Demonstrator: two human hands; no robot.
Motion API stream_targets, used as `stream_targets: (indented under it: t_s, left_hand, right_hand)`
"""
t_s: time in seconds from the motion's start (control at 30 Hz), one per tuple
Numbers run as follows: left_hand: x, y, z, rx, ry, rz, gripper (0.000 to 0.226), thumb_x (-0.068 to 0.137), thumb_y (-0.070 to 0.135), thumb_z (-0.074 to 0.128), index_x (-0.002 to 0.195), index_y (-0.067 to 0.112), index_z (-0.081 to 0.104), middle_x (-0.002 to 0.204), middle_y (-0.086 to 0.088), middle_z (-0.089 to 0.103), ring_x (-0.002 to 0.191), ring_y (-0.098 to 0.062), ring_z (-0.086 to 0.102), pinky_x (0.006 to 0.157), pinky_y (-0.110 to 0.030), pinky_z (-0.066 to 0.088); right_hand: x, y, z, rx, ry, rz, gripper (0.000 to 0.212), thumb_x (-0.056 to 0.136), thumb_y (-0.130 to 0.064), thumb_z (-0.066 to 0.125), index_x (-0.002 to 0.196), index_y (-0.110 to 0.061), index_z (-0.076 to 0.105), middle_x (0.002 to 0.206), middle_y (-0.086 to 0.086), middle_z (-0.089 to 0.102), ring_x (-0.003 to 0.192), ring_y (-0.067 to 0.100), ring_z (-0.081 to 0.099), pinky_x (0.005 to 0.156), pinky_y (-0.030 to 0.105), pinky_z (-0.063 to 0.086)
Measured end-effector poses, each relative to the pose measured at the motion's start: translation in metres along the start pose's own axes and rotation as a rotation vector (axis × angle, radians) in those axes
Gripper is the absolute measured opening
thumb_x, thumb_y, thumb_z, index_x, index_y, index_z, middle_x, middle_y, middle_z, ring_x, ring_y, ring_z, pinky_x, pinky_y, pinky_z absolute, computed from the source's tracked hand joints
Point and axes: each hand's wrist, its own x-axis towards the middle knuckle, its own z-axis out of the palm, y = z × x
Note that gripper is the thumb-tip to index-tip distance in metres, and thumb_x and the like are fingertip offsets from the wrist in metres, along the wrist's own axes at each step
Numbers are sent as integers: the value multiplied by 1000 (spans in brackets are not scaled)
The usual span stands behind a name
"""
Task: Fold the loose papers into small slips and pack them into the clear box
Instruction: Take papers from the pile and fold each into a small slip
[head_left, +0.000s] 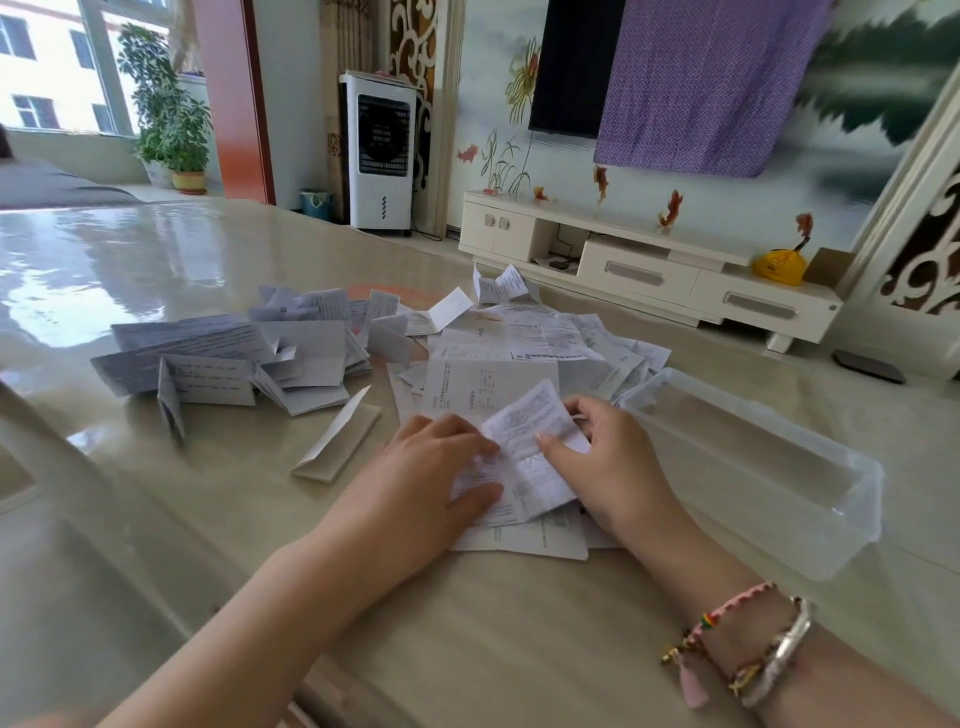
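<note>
Pinched between left hand (441, 467) and right hand (602, 457) at the near edge of the glossy table (156, 519): one printed paper (524, 447), partly folded, lying atop other loose sheets. Just right of the hands, a clear box (753, 457), nothing visible inside. Beyond and left of the box, loose papers (519, 338) heaped mid-table, folded slips (234, 358) piled further left.

Pink braided bracelet (737, 603), silver bangle (789, 644)
</note>
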Motion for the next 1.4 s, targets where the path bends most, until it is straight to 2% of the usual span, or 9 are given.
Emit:
stream_targets:
  t_s: [0.07,0.17,0.33,0.53,0.83,0.97,1.13,1.3,1.4]
  left_hand:
    - [-2,-2,4,34,-31,6,41,93,47,52,132,35,54,128,22,47,121,-7,34,105,-28,34]
    - [-3,-5,4,27,-26,28,42,92,50,51,131,35,55,128,22,48,122,-7,36,105,-26,34]
    - [-5,-10,-1,-41,-63,49,72,70,82,36,125,41,60,127,26,52,122,-1,38,105,-23,34]
    - [-7,-11,-8,-132,-106,34,75,58,84,46,121,45,61,131,27,49,125,7,34,103,-13,27]
    - [-8,-5,-17,-270,65,-69,31,88,50,57,79,25,72,76,9,63,72,-6,57,65,-24,45]
    - [-5,-1,-18,-171,135,-215,19,87,40,64,106,37,64,77,15,62,63,1,56,52,-15,41]
    - [-1,2,-16,-17,99,-229,49,91,41,58,137,37,42,118,15,49,95,-5,53,79,-27,45]
    - [-1,1,-12,178,32,-158,34,95,41,51,129,43,53,146,13,27,129,-17,26,105,-32,33]
    - [-2,-1,-9,179,62,-70,29,96,35,51,123,42,61,142,13,41,127,-19,31,105,-35,35]
  right_hand:
    - [-5,-3,-3,-235,-38,-104,35,89,-17,65,121,-21,51,121,-4,61,106,8,54,83,10,40]
    - [-13,-8,-9,-532,-106,-264,64,90,-25,63,144,-23,30,144,-5,35,132,12,28,103,17,23]
    - [-15,-12,-27,-362,-297,-410,34,81,-36,74,113,-29,64,122,-16,58,118,0,46,102,19,35]
    - [-16,-7,-37,-294,-519,-338,36,80,-36,76,115,-34,64,120,-25,57,115,-13,46,98,7,35]
    - [-12,-8,-34,-78,-284,-153,9,86,-37,68,86,-29,71,84,-14,71,81,-4,64,72,14,49]
    - [-7,-6,-21,-46,-174,-65,12,86,-36,69,82,-24,69,79,-8,71,74,3,65,67,24,52]
    - [-5,0,-14,-273,-96,-168,15,86,-35,69,96,-25,63,92,-15,62,87,0,57,76,18,46]
    - [-5,-1,-9,-516,-132,-351,30,87,-26,65,118,-27,61,113,-9,51,113,10,40,96,23,33]
    - [-7,-3,-8,-526,-170,-441,34,88,-12,61,118,-25,65,115,-9,57,112,10,43,94,18,31]
